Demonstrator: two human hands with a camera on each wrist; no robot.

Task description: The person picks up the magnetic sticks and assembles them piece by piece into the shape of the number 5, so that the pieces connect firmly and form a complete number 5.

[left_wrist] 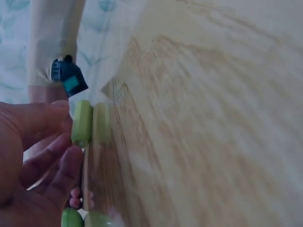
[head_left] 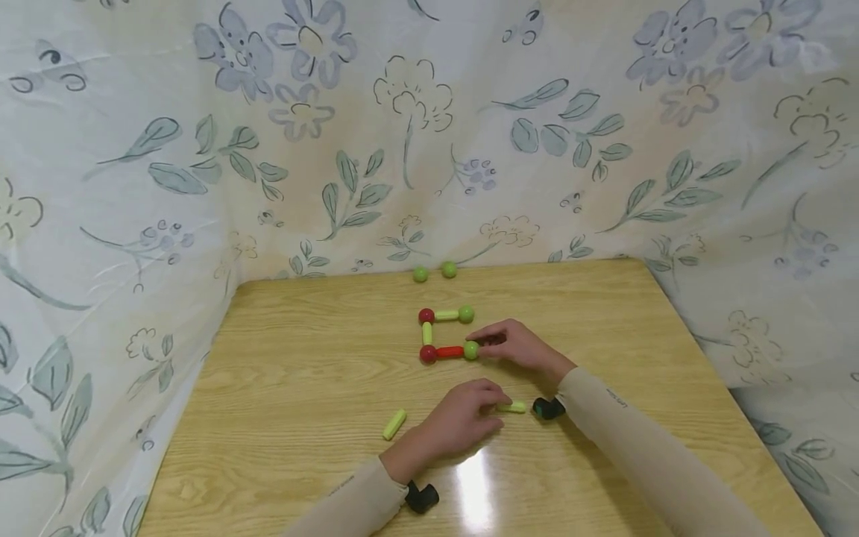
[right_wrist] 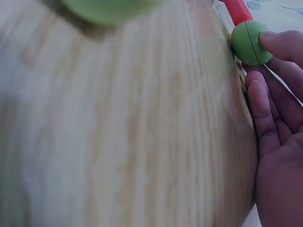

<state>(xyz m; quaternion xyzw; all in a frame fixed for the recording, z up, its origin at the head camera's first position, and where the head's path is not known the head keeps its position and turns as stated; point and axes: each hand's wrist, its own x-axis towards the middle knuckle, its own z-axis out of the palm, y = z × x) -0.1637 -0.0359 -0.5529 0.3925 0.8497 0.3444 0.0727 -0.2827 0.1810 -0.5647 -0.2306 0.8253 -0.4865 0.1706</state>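
Right wrist view: smooth green ball (right_wrist: 249, 43) with dark seam, indistinct from head, pinched in right hand (head_left: 522, 349), joined to red rod (right_wrist: 238, 12). Left wrist view: faceted yellow-green rod (left_wrist: 82, 123), mirrored in glossy wood-grain tabletop (left_wrist: 199, 118), beside loosely spread left hand (head_left: 458, 419), contact unclear. Whole only from head: open-sided frame (head_left: 427, 334), mid-tabletop toward far edge, pinched ball at near right end; two loose green balls (head_left: 420, 274) along far edge.

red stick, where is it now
In the head view, the red stick lies below centre, slightly right, between a red ball (left) and a green ball (right).
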